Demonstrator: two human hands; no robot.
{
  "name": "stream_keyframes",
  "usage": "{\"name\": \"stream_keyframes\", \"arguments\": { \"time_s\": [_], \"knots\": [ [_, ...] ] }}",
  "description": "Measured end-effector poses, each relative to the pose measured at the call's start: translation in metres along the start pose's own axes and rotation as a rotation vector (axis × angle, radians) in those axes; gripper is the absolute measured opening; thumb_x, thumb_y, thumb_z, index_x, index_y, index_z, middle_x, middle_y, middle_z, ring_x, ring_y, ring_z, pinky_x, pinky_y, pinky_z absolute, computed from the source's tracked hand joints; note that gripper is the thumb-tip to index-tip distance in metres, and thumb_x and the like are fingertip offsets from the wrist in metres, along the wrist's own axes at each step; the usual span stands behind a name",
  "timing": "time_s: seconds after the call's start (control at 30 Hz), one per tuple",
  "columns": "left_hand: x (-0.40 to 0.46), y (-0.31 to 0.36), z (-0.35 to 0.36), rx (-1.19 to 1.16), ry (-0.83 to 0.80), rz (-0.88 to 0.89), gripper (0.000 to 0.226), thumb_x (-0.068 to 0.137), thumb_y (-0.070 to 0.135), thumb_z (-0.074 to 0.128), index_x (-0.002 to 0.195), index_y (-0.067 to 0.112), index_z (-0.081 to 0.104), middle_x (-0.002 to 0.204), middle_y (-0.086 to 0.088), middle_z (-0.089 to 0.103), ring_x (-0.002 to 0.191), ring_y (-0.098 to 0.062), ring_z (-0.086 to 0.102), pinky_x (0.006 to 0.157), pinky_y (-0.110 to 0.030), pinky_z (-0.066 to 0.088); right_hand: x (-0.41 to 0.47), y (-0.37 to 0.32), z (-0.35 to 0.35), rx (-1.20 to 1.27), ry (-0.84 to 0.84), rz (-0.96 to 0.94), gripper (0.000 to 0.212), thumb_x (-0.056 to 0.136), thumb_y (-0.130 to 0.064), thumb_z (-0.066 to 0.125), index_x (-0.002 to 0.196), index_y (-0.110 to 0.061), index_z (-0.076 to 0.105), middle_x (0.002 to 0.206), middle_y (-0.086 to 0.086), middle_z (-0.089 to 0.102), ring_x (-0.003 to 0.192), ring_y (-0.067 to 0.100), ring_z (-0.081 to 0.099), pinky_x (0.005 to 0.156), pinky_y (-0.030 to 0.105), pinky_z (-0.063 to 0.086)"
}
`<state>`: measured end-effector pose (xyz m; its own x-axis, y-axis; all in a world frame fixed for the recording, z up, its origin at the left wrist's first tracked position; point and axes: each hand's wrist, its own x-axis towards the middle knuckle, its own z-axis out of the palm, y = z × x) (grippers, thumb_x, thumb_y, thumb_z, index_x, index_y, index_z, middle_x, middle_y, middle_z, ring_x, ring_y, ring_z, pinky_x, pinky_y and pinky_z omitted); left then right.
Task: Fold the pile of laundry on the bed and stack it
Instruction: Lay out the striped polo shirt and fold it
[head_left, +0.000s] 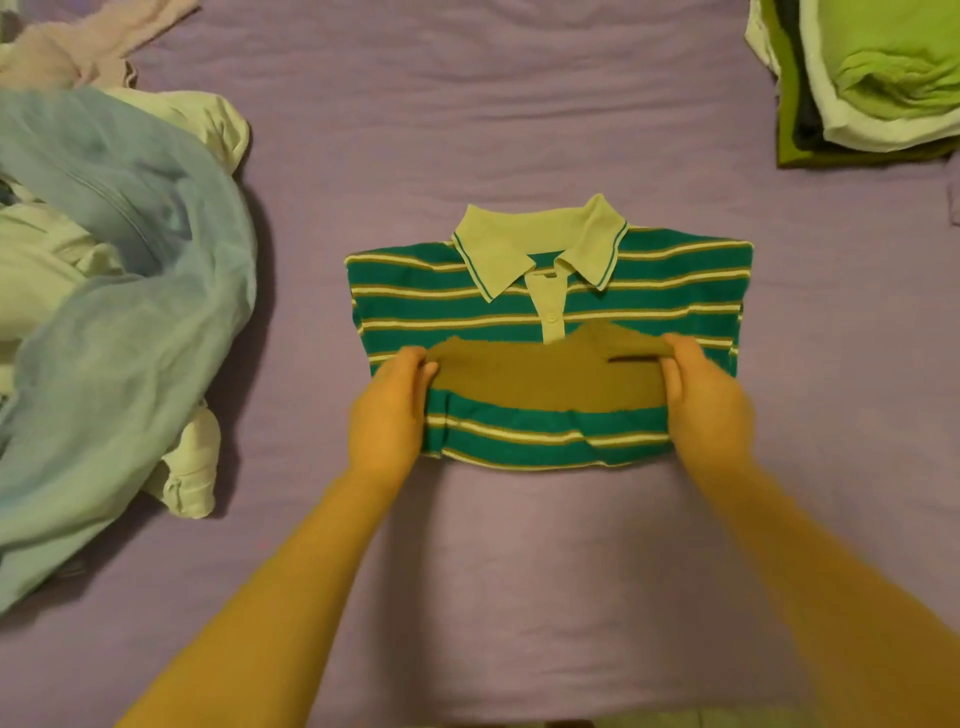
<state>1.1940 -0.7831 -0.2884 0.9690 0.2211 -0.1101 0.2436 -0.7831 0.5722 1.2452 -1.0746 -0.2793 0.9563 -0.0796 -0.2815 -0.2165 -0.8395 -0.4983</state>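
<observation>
Pale blue fabric tops the unfolded pile (119, 291) at nine o'clock, loose and crumpled with cream pieces, evidently awaiting its turn. Left hand (389, 410) pinches the left end of the hem of the striped polo shirt (550, 306), which lies collar-up at centre on the lilac bed (519, 104), sleeves tucked behind to make a neat rectangle. The lower part is doubled up toward twelve o'clock, its plain brown inner side showing. Right hand (701, 400) grips the hem's right end, level with its partner to keep the fold square. Folded stack (872, 88) sits at two o'clock, well apart, the likely destination.
</observation>
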Motion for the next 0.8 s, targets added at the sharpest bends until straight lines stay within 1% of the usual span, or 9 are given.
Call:
{"name": "stream_keyframes", "arguments": {
  "time_s": [0.07,0.13,0.23,0.33,0.4,0.5,0.57,0.67,0.8],
  "knots": [
    [0.021,-0.011,-0.006,0.095,-0.038,0.039,0.026,0.101,0.037,0.037,0.097,0.016,0.053,0.087,-0.001,0.055,0.070,-0.014,0.046,0.058,-0.027,0.032,0.019,0.002,-0.004,-0.083,0.030,-0.061,0.037,0.100,-0.040,0.029,0.122,-0.018,0.048,0.095,0.009,0.057,0.080,0.025,0.050,0.066,0.030,0.035],
    [0.028,-0.016,-0.003,0.171,-0.107,0.034,0.032,0.100,0.044,0.036,0.104,0.019,0.056,0.093,-0.002,0.061,0.075,-0.019,0.054,0.059,-0.028,0.035,0.027,0.004,-0.002,-0.034,-0.003,-0.023,0.041,0.100,-0.042,0.034,0.132,-0.017,0.044,0.091,0.001,0.056,0.085,0.022,0.053,0.072,0.032,0.036],
    [0.015,-0.012,0.007,0.110,-0.144,-0.055,0.041,0.094,0.053,0.042,0.120,0.024,0.054,0.098,0.003,0.065,0.084,-0.017,0.062,0.060,-0.028,0.041,0.014,0.008,0.007,0.022,-0.059,0.001,0.052,0.097,-0.042,0.042,0.142,-0.016,0.035,0.088,-0.007,0.054,0.085,0.015,0.054,0.072,0.032,0.041],
    [-0.005,-0.009,0.010,0.015,-0.127,-0.138,0.049,0.090,0.051,0.054,0.131,0.024,0.047,0.107,0.005,0.064,0.087,-0.017,0.063,0.066,-0.032,0.051,-0.004,0.013,0.011,0.003,-0.090,0.031,0.057,0.096,-0.033,0.051,0.146,-0.016,0.030,0.115,0.005,0.060,0.104,0.026,0.058,0.080,0.040,0.048],
    [-0.015,-0.010,0.010,0.003,-0.116,-0.220,0.051,0.090,0.044,0.059,0.132,0.019,0.048,0.100,0.001,0.065,0.086,-0.020,0.063,0.069,-0.034,0.052,-0.009,0.013,0.013,-0.046,-0.113,0.072,0.052,0.097,-0.026,0.049,0.146,-0.017,0.032,0.131,0.009,0.055,0.114,0.031,0.055,0.089,0.045,0.048],
    [-0.021,-0.008,0.008,-0.024,-0.132,-0.214,0.032,0.094,0.032,0.056,0.120,0.013,0.060,0.091,-0.004,0.063,0.085,-0.025,0.062,0.066,-0.031,0.046,-0.011,0.009,0.010,-0.130,-0.111,0.042,0.040,0.101,-0.024,0.041,0.140,-0.017,0.041,0.136,0.010,0.053,0.115,0.033,0.054,0.089,0.048,0.047],
    [-0.020,-0.005,0.004,-0.025,-0.151,-0.112,0.024,0.096,0.028,0.054,0.110,0.011,0.063,0.093,-0.007,0.064,0.083,-0.025,0.060,0.066,-0.031,0.047,-0.011,0.006,0.003,-0.175,-0.124,0.002,0.035,0.102,-0.024,0.039,0.134,-0.015,0.047,0.129,0.010,0.057,0.106,0.033,0.058,0.083,0.046,0.048],
    [-0.014,0.001,-0.003,-0.027,-0.174,-0.051,0.024,0.097,0.029,0.052,0.107,0.011,0.064,0.095,-0.010,0.068,0.083,-0.027,0.061,0.068,-0.034,0.049,-0.010,0.005,-0.008,-0.280,-0.214,-0.031,0.023,0.102,-0.025,0.037,0.113,-0.010,0.050,0.101,0.011,0.059,0.082,0.029,0.058,0.071,0.042,0.048],
    [-0.009,-0.002,-0.005,0.180,-0.248,-0.038,0.028,0.098,0.036,0.047,0.109,0.015,0.062,0.095,-0.007,0.068,0.083,-0.026,0.062,0.061,-0.029,0.042,-0.009,0.021,-0.024,-0.439,-0.240,-0.029,0.013,0.102,-0.022,0.037,0.092,-0.013,0.037,0.074,0.001,0.041,0.063,0.022,0.047,0.059,0.037,0.041]
  ]
}}
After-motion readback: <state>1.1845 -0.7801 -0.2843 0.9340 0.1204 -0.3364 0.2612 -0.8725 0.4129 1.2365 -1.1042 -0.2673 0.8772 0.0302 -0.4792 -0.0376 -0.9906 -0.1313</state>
